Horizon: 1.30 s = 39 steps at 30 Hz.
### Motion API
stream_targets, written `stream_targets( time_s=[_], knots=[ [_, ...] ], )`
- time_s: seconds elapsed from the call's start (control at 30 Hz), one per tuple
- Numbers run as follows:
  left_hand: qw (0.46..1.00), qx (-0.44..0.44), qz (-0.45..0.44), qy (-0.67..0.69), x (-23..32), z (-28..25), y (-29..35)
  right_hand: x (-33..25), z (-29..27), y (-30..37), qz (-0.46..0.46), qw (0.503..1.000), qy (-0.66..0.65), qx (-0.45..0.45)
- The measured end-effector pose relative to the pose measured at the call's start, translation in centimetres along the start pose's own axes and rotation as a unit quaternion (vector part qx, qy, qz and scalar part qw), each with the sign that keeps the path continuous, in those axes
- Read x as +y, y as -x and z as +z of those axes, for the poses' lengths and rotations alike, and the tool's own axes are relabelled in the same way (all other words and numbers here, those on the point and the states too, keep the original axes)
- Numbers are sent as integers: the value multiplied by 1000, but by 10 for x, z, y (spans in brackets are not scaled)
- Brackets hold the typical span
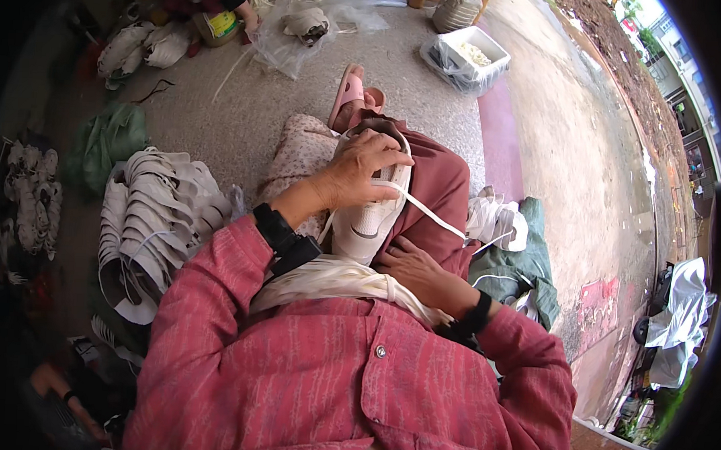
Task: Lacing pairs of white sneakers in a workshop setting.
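A white sports shoe (pixel 362 225) lies lengthwise on my lap, its opening away from me and its toe near my waist. My left hand (pixel 361 170) is closed over the upper part, around the tongue and opening. From between its thumb and forefinger a white shoelace (pixel 433 215) stretches to the right across my thigh. My right hand (pixel 419 274) rests beside the toe, on my brown trousers, fingers apart and partly hidden. A bundle of white laces (pixel 326 281) is draped across my waist.
Stacked white shoe uppers (pixel 164 216) stand at my left. More white shoes (pixel 497 221) lie on a green sack (pixel 536 249) at my right. A white foam box (pixel 485 45) sits ahead. At the far left, another person's hand (pixel 249 21) is beside a yellow-labelled bucket (pixel 219 27).
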<state>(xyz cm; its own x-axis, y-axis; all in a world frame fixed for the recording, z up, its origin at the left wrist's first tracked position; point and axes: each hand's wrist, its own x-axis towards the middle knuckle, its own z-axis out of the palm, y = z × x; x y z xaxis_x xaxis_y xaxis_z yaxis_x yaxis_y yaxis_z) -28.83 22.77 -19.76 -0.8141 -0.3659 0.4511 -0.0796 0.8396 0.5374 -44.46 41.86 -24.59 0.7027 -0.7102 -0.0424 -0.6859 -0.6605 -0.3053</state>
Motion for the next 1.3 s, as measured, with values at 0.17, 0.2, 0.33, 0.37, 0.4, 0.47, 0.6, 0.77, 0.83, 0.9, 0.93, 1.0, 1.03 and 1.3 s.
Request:
stream_targets(
  time_s=[0.17,0.2,0.33,0.37,0.4,0.47,0.6,0.77,0.83,0.9,0.93,1.0,1.03,1.3],
  knots=[
    [1000,7,-9,-6,3,2,2,22,43,-28,-33,999,-39,-7],
    [1000,-2,-2,-2,4,1,4,22,38,-28,-34,996,-73,-29],
    [992,25,-41,115,-6,-19,10,33,21,-15,-30,969,-212,-121],
    [971,69,-84,214,-11,-29,15,37,14,-11,-32,957,-247,-146],
    [969,71,-122,202,-12,-42,25,35,-24,-6,7,924,-357,-139],
    [965,81,-160,192,-17,-47,38,42,-87,19,105,873,-465,-100],
    [978,82,-172,88,-36,-40,27,80,-110,41,357,852,-361,126],
    [992,68,-102,28,-59,14,10,105,-100,-47,273,790,-423,351],
    [992,53,-104,55,-49,13,10,110,-84,-85,257,824,-376,338],
    [990,84,-100,49,-41,14,18,119,-30,-112,234,829,-267,431],
    [992,69,-101,30,-36,9,23,107,-35,-112,240,833,-263,423],
    [994,74,-81,5,-20,7,31,89,-26,-103,234,832,-216,455],
    [994,80,-62,-27,-15,9,36,79,-24,-98,232,829,-202,467],
    [993,61,-80,-54,-15,13,28,92,-16,-100,191,811,-231,503]
  ],
)
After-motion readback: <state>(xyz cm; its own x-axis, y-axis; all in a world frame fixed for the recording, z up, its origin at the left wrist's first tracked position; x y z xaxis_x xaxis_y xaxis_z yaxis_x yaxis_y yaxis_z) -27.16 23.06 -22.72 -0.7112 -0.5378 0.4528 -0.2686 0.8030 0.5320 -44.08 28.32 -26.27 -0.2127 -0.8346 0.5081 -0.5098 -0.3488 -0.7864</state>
